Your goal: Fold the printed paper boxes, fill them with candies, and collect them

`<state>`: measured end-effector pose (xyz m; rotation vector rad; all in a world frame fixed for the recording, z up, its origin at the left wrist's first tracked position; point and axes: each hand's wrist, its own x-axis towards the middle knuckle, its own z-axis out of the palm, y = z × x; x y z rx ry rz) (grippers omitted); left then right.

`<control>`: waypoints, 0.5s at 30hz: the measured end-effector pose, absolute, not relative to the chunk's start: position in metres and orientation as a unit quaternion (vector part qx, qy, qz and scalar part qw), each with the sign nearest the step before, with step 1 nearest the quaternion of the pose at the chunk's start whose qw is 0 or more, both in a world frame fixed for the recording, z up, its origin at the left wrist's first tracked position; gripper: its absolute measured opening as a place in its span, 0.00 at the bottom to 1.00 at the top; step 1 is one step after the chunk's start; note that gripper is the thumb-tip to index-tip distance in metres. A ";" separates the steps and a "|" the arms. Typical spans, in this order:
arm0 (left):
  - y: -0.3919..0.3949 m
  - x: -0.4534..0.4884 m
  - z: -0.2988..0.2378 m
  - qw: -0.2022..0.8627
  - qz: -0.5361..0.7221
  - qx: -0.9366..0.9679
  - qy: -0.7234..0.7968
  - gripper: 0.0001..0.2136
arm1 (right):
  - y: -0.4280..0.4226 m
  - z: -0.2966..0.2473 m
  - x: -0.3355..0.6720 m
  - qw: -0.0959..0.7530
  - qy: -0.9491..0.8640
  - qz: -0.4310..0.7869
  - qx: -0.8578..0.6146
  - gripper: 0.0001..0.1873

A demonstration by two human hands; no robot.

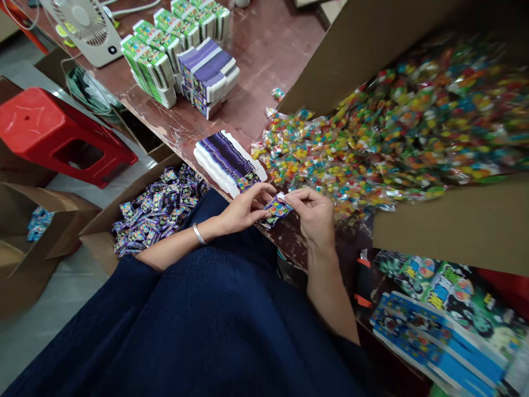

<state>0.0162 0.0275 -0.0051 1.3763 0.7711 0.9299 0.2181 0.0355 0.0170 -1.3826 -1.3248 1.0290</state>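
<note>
My left hand [243, 208] and my right hand [314, 214] pinch one small purple printed box [278, 208] between their fingertips, at the near edge of the table. Just beyond the left hand lies a fanned stack of flat purple box blanks [226, 161]. Right beyond the right hand spreads a heap of clear candy packets [330, 160] filled with multicoloured sweets. The heap spills out of a big cardboard carton [450, 220] lying on its side.
A cardboard box of filled purple boxes [155, 209] stands on the floor at my left. Bundles of green and purple blanks [182, 55] sit on the brown table [264, 55] farther back, beside a white fan [85, 25]. A red stool [53, 135] stands left. Blue and green printed cartons [438, 320] lie right.
</note>
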 end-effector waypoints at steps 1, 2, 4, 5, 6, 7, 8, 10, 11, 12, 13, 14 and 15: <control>0.027 0.016 -0.005 0.608 0.404 0.598 0.331 0.23 | 0.035 0.018 0.218 0.467 -0.545 0.410 -0.563 0.12; 0.027 0.016 -0.005 0.608 0.406 0.598 0.328 0.24 | 0.034 0.019 0.217 0.468 -0.554 0.395 -0.564 0.13; 0.025 0.018 -0.005 0.611 0.410 0.593 0.328 0.24 | 0.029 0.023 0.212 0.471 -0.579 0.355 -0.564 0.15; 0.024 0.018 -0.006 0.613 0.411 0.587 0.333 0.22 | 0.026 0.025 0.209 0.470 -0.592 0.335 -0.562 0.16; 0.024 0.019 -0.006 0.615 0.411 0.580 0.341 0.21 | 0.023 0.026 0.207 0.469 -0.605 0.321 -0.558 0.16; 0.023 0.019 -0.006 0.615 0.410 0.575 0.350 0.19 | 0.019 0.026 0.205 0.467 -0.616 0.312 -0.553 0.16; 0.023 0.017 -0.005 0.613 0.407 0.574 0.359 0.18 | 0.016 0.026 0.203 0.464 -0.625 0.311 -0.545 0.16; 0.023 0.005 0.000 0.601 0.384 0.597 0.367 0.16 | 0.012 0.023 0.204 0.450 -0.638 0.337 -0.527 0.13; 0.024 -0.005 0.004 0.587 0.359 0.627 0.366 0.16 | 0.010 0.020 0.206 0.442 -0.635 0.362 -0.520 0.12; 0.024 -0.020 0.009 0.563 0.326 0.665 0.368 0.15 | 0.009 0.016 0.209 0.438 -0.624 0.388 -0.518 0.13; 0.024 -0.038 0.015 0.529 0.285 0.707 0.373 0.15 | 0.009 0.013 0.214 0.441 -0.604 0.409 -0.523 0.17; 0.024 -0.058 0.020 0.482 0.245 0.746 0.389 0.15 | 0.009 0.009 0.218 0.450 -0.578 0.418 -0.537 0.20; 0.024 -0.079 0.024 0.428 0.209 0.770 0.425 0.15 | 0.009 0.005 0.223 0.463 -0.551 0.417 -0.555 0.22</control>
